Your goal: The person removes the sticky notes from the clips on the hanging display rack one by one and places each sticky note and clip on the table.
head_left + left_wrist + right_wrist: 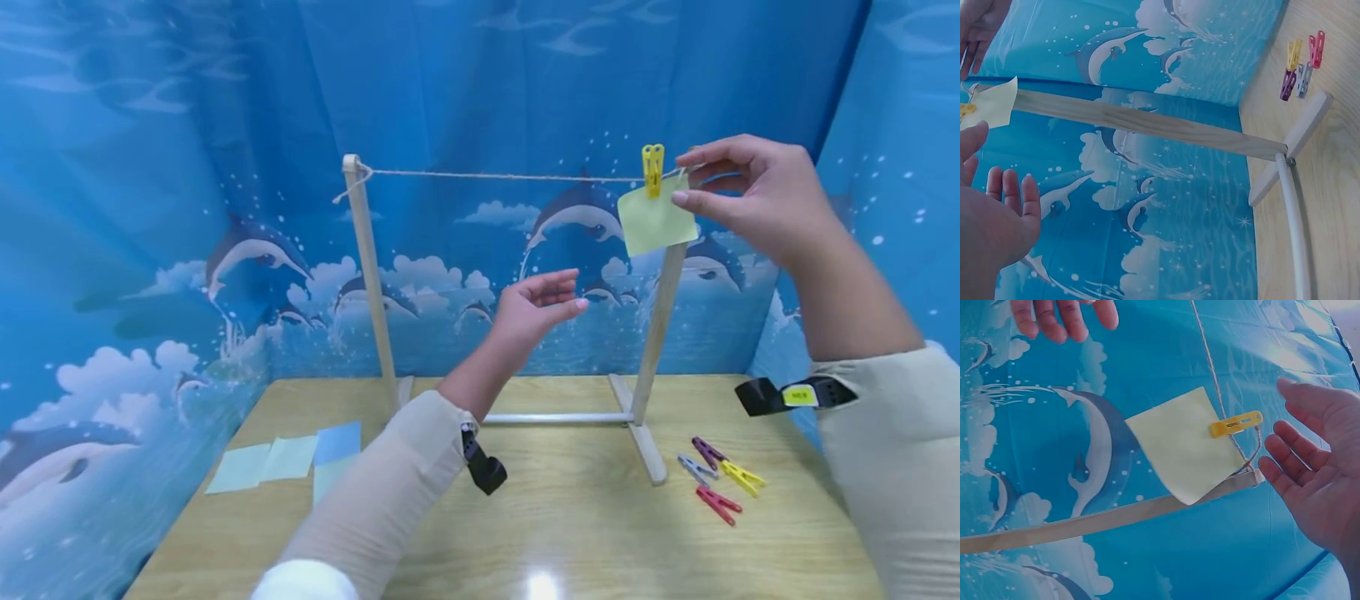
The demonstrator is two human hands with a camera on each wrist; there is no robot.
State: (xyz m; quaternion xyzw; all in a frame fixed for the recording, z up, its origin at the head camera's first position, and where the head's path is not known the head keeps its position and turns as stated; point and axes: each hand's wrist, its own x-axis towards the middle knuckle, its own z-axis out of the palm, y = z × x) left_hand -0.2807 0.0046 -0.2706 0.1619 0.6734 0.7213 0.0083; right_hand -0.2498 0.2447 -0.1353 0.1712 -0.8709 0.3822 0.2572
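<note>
A pale green paper note (pixel 652 223) hangs from the string (pixel 487 176) near its right end. The yellow clothespin (pixel 1235 424) grips the note's upper edge and the string together. Beside the note and clothespin is my right hand (pixel 772 192), thumb and fingers spread apart; the right wrist view shows nothing between them. Lower and to the left, my left hand (pixel 534 310) hovers in the air below the string, its fingers loosely bent and holding nothing.
Wooden posts (pixel 367 267) hold up the string over the table (pixel 570 517). Several clothespins, among them a red one (pixel 718 505), lie at the right. Several paper notes (pixel 238 469) lie at the left, partly behind my left sleeve. A dolphin-print curtain (pixel 465 92) stands behind.
</note>
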